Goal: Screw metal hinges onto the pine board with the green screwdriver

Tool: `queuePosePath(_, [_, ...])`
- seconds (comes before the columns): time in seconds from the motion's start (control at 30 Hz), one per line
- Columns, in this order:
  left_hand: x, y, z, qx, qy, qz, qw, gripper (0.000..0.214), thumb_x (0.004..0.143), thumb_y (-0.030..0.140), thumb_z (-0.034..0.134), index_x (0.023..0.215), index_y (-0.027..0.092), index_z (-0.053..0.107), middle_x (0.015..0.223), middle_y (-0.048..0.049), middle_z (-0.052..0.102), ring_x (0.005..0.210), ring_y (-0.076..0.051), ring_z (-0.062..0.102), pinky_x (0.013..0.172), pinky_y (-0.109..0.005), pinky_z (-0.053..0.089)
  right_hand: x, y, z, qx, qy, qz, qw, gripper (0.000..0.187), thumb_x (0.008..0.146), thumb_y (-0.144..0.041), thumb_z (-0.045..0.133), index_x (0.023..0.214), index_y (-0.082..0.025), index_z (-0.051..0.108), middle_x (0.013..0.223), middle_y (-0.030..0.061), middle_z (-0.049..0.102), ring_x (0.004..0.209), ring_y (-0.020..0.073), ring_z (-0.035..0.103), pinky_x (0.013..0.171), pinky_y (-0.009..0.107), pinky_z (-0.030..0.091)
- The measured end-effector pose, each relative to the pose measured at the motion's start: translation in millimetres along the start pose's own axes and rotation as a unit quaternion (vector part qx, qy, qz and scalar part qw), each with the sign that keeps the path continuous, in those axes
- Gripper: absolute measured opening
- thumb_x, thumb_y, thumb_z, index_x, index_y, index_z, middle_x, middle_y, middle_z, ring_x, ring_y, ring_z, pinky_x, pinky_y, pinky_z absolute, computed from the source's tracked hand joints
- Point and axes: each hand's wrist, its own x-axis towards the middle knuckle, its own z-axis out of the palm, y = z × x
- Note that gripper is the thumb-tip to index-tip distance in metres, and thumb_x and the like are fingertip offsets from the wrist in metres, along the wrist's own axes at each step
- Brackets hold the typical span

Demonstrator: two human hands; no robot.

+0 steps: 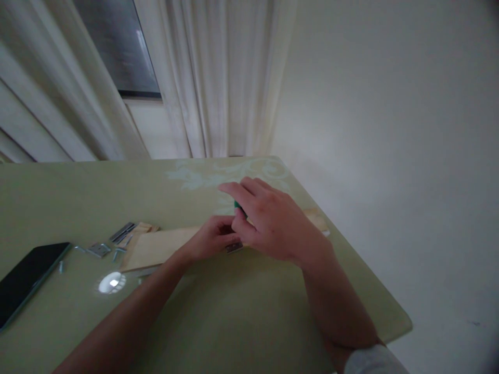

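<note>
A pale wooden board [159, 246] lies flat on the green table [241, 311]. My left hand [212, 240] rests on the board's middle, its fingers pinched on a small metal bracket [234, 248] at the board's near edge. My right hand [268, 218] is curled just above and to the right, gripping a green-handled tool [238, 208] that is mostly hidden by the fingers. The two hands touch each other over the board.
A dark phone [27, 278] lies at the left edge. Metal brackets [99, 249], screws [117, 253] and a small wooden piece [142, 227] lie left of the board. A lamp's glare [111, 283] shows on the tabletop. Curtains [218, 78] hang behind; the table's right edge drops to the floor.
</note>
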Motion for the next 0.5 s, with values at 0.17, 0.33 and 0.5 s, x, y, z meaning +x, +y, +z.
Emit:
queuePosePath(0.17, [0.2,1.3,0.1,-0.031,-0.028,-0.015,0.999,0.028,0.088,0.04,0.081,0.088,0.012,0.078,0.08,-0.0058,0.074,0.072,-0.015,0.064,0.068,-0.026,0.054,5.8,2.7,2.3,-0.091,-0.006,0.123,0.988,0.056,0.103,-0.071,0.049,0.12,-0.021,0.067,0.085,0.0089,0.076,0.08,0.0279,0.069,0.066,0.035,0.041])
queuePosePath(0.33, [0.5,2.5,-0.3,-0.021,-0.033,-0.002,0.999,0.022,0.09,0.036,0.08,0.09,0.013,0.081,0.085,-0.0064,0.078,0.077,-0.016,0.067,0.072,-0.026,0.056,3.7,4.1,2.7,-0.012,-0.011,0.028,0.999,0.029,0.108,-0.034,0.05,0.133,-0.023,0.061,0.111,0.0062,0.078,0.101,0.0236,0.07,0.076,0.032,0.043])
queuePosePath(0.5, [0.3,2.0,-0.5,-0.003,-0.028,0.007,1.0,0.023,0.092,0.036,0.078,0.092,0.013,0.082,0.085,-0.0067,0.078,0.078,-0.016,0.068,0.073,-0.026,0.056,5.7,4.6,3.5,-0.05,0.006,0.069,0.996,0.042,0.104,-0.059,0.054,0.121,-0.022,0.065,0.102,0.0075,0.077,0.095,0.0254,0.069,0.073,0.032,0.041])
